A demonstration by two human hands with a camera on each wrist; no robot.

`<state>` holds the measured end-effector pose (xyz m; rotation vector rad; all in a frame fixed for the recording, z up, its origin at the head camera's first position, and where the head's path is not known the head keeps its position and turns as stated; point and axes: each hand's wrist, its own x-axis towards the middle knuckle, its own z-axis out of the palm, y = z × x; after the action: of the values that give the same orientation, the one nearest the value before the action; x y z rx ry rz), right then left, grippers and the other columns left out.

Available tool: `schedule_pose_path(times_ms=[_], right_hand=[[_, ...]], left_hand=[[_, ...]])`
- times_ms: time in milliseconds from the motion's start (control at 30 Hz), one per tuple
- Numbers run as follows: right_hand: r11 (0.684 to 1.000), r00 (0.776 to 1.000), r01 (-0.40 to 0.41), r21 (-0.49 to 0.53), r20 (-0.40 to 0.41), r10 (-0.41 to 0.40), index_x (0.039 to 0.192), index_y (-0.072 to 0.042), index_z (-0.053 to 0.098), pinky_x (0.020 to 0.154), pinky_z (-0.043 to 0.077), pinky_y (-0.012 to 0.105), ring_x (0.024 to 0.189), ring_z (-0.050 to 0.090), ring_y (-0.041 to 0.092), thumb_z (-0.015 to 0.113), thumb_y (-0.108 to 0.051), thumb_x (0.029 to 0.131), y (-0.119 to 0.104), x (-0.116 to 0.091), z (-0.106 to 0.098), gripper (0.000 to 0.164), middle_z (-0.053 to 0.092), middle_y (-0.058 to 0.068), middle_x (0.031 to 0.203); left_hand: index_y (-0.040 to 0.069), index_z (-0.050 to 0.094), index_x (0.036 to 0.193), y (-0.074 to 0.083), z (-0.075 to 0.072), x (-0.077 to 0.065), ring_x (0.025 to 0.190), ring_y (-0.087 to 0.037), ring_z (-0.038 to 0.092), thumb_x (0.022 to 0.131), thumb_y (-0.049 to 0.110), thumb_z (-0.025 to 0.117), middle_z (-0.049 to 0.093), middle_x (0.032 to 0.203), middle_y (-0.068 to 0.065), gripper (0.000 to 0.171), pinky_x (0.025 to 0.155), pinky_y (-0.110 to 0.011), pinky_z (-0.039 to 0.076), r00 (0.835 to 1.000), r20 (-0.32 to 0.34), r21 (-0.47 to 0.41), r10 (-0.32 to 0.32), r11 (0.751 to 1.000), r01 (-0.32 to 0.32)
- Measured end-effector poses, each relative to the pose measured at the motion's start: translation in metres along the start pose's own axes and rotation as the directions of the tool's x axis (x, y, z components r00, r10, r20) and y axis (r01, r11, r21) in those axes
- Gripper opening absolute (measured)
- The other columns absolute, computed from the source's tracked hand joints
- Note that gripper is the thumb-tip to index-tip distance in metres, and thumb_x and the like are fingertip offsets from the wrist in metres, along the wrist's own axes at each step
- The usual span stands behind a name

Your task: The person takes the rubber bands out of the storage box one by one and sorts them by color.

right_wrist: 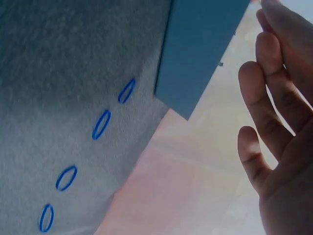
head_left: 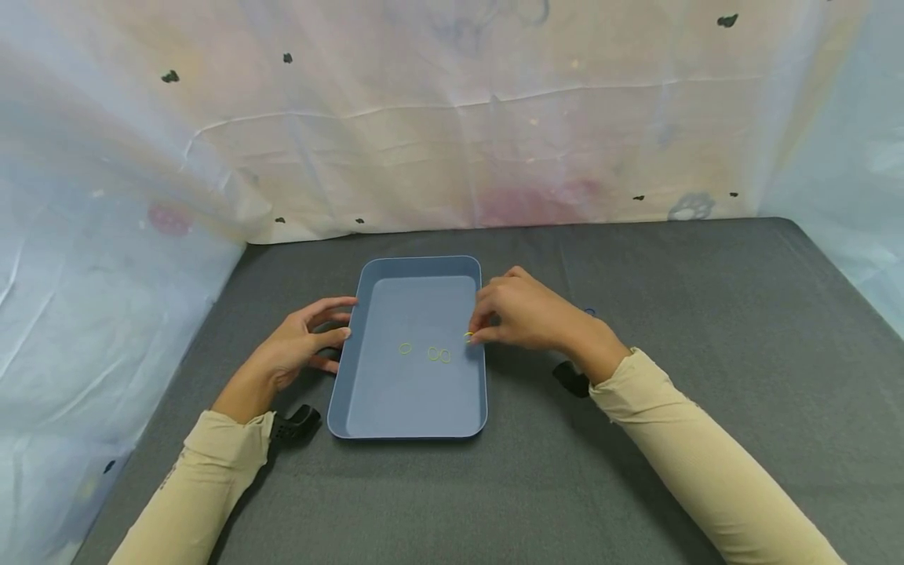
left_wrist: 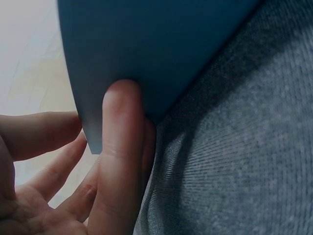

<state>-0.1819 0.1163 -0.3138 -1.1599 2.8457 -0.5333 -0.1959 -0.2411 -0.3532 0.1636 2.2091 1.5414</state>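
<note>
A blue-grey rectangular tray [head_left: 406,400] lies on the table, and my left hand [head_left: 300,344] rests its fingers against the outer side of its left wall. In the left wrist view, those fingers touch the tray's wall [left_wrist: 146,39] near a corner. My right hand [head_left: 519,310] is at the tray's right rim, pinching a thin yellow rubber band [head_left: 468,335] between thumb and fingertips. Three similar yellow rubber bands, one [head_left: 405,348] to the left and a close pair [head_left: 439,355] nearer the middle, lie flat on the tray floor.
Several blue rubber bands [right_wrist: 101,125] lie spaced out on the dark grey tablecloth [head_left: 678,314] right of the tray. In the head view, my right wrist mostly hides them; a bit of one [head_left: 589,311] shows. A printed pale curtain [head_left: 424,157] hangs behind the table.
</note>
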Motion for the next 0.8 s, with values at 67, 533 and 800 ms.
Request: schedule_pose_path(times_ms=[67, 533, 800], right_hand=[[1.000, 1.000, 0.005, -0.001, -0.016, -0.005, 0.087, -0.029, 0.080, 0.097, 0.037, 0.038, 0.088, 0.060, 0.007, 0.081, -0.032, 0.084, 0.003, -0.002, -0.001, 0.004, 0.068, -0.020, 0.084], [0.994, 0.995, -0.026, 0.110, -0.096, 0.037, 0.088, -0.024, 0.080, 0.094, 0.047, 0.039, 0.084, 0.064, 0.005, 0.083, -0.025, 0.082, 0.029, -0.015, -0.012, 0.006, 0.071, -0.014, 0.086], [0.993, 0.995, -0.057, 0.107, -0.080, 0.065, 0.089, -0.025, 0.080, 0.081, 0.052, 0.036, 0.084, 0.064, 0.006, 0.082, -0.024, 0.083, 0.039, -0.021, -0.014, 0.006, 0.071, -0.013, 0.087]], left_hand=[[0.018, 0.035, 0.155, 0.000, 0.000, 0.000, 0.109, -0.024, 0.061, 0.100, 0.018, 0.061, 0.034, 0.156, -0.021, 0.060, 0.072, -0.042, 0.063, 1.000, 0.000, -0.001, 0.001, 1.000, -0.001], [0.016, 0.035, 0.155, -0.002, 0.000, 0.001, 0.109, -0.025, 0.061, 0.100, 0.017, 0.061, 0.034, 0.156, -0.021, 0.060, 0.072, -0.042, 0.063, 1.000, -0.004, -0.012, 0.001, 1.000, -0.001], [0.016, 0.034, 0.155, -0.001, 0.000, 0.001, 0.109, -0.025, 0.061, 0.100, 0.017, 0.061, 0.034, 0.156, -0.021, 0.061, 0.072, -0.042, 0.063, 1.000, -0.005, -0.013, 0.003, 1.000, -0.003]])
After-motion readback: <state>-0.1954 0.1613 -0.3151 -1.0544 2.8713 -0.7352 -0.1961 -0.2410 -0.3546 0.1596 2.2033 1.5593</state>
